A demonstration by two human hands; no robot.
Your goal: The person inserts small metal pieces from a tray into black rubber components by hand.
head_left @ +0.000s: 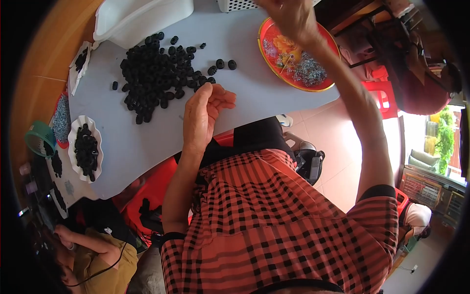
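Observation:
My left hand (199, 117) is above the near side of the grey table, loosely cupped with fingers a little apart and nothing visible in it. Just beyond it lies a heap of small black ribbed plastic parts (152, 73), with a few loose ones to its right. My right arm stretches across a round red tray (268, 30) with a floral print. On the tray sits a pile of small silvery metal pieces (311, 71). My right hand (293, 22) is beyond the tray, beside a white perforated basket (237, 5); its fingers are partly cut off by the top edge.
A white plastic tub (142, 19) stands at the far left. Nearer on the left are a scalloped white dish (99, 161) of black parts, a bag of metal pieces (61, 117) and a green basket (36, 139). Another person (105, 255) sits at the lower left.

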